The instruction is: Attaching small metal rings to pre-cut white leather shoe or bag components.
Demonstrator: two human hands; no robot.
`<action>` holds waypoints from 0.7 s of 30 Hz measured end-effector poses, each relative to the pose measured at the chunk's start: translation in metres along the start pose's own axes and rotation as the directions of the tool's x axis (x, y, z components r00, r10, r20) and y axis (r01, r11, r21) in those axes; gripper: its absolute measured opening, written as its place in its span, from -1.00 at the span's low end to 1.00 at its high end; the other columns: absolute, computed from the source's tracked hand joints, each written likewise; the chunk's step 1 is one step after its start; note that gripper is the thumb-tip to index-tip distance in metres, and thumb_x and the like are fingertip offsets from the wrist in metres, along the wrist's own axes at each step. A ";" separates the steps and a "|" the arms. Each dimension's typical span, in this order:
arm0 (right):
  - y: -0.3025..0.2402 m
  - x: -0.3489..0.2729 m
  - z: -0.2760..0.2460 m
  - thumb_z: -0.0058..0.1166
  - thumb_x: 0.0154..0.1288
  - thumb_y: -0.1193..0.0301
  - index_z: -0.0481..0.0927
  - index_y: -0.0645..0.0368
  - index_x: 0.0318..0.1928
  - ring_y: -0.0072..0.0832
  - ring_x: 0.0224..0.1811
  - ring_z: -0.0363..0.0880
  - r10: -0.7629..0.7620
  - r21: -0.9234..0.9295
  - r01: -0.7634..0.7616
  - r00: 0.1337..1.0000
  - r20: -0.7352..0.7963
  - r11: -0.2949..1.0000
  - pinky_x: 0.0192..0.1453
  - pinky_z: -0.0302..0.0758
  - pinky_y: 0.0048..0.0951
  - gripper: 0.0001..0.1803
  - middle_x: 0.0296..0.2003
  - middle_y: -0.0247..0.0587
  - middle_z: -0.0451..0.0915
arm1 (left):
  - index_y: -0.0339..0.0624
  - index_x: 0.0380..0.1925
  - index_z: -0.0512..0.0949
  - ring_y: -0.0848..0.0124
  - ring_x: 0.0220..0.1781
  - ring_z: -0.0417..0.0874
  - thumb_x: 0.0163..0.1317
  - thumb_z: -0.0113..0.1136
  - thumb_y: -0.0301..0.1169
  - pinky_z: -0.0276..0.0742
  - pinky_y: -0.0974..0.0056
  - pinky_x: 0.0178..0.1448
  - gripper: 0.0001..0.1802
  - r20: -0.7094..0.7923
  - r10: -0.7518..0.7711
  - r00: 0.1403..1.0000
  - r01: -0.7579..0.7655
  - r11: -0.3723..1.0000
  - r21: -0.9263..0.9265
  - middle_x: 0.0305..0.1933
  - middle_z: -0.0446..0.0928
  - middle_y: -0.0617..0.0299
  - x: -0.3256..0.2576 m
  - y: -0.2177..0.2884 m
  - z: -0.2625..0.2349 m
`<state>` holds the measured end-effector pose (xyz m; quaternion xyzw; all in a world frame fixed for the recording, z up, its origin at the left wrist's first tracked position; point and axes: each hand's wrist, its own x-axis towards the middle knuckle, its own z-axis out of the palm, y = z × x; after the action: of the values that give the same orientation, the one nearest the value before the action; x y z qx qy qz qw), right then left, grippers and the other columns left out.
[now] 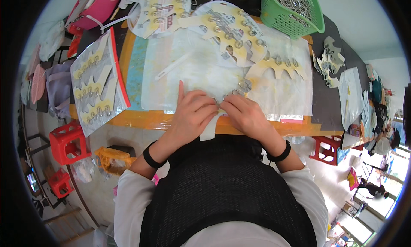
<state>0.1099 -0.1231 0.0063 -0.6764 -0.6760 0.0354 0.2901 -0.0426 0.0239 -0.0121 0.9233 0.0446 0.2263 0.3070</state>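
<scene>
Pale strip (208,130) hangs over the near edge of the bench (150,119), its upper end at the fingertips, probably to keep it close under the eyes. The grip of both the left hand (193,115) and the right hand (247,114) is pinched closed on that end, seemingly to steady it; whether either also has a clip, I cannot tell. Just beyond, loose metal clips (244,86) lie near the right fingers, presumably for easy reach. White sheeting (165,93) covers the bench, perhaps guarding it from smears. Farther right, a notched strip (274,71) lies flat, clips in a row. Behind, fan-shaped pieces (238,28) carry more strips, and a green basket (309,25) contains a clip heap (293,4), its walls likely preventing scatter.
</scene>
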 end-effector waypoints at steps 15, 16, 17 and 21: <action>-0.024 -0.022 0.002 0.09 0.17 0.55 0.53 0.35 -0.21 -0.04 -0.21 0.47 -0.113 -0.085 0.122 0.989 0.100 0.989 -0.08 0.35 -0.08 -0.83 -0.23 0.04 0.54 | -0.10 -0.51 0.55 0.21 0.00 0.51 0.04 0.20 -0.38 -0.16 -0.38 0.50 -0.93 -0.213 -0.031 0.977 0.000 0.989 -0.147 -0.34 0.49 0.27 -0.014 0.015 0.029; -0.024 -0.020 0.001 0.09 0.17 0.55 0.53 0.35 -0.21 -0.04 -0.21 0.47 -0.136 -0.082 0.144 0.986 0.101 0.986 -0.08 0.35 -0.08 -0.83 -0.23 0.04 0.54 | -0.10 -0.51 0.55 0.21 0.00 0.51 0.04 0.20 -0.38 -0.16 -0.38 0.50 -0.93 -0.229 -0.036 0.973 0.005 0.991 -0.133 -0.34 0.49 0.27 -0.014 0.013 0.037; -0.025 -0.019 0.001 0.08 0.20 0.53 0.52 0.34 -0.19 -0.04 -0.21 0.46 -0.132 -0.104 0.141 0.987 0.091 0.985 -0.06 0.32 -0.08 -0.82 -0.22 0.04 0.54 | -0.15 -0.45 0.55 0.20 0.02 0.50 0.07 0.19 -0.39 -0.16 -0.36 0.52 -0.91 -0.187 -0.035 0.982 0.019 0.996 -0.087 -0.25 0.49 0.24 -0.014 0.009 0.045; -0.024 -0.018 0.003 0.05 0.23 0.50 0.49 0.33 -0.12 -0.05 -0.20 0.43 -0.137 -0.141 0.148 0.987 0.090 0.979 -0.05 0.28 -0.07 -0.78 -0.19 0.02 0.53 | -0.25 -0.44 0.57 0.17 0.07 0.48 0.11 0.17 -0.38 -0.10 -0.31 0.54 -0.85 -0.243 0.048 0.969 -0.065 0.996 -0.059 0.00 0.41 0.03 -0.007 0.001 0.043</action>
<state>0.0857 -0.1410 0.0084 -0.6439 -0.7345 -0.0088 0.2139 -0.0295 -0.0021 -0.0443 0.8791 0.0476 0.3468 0.3234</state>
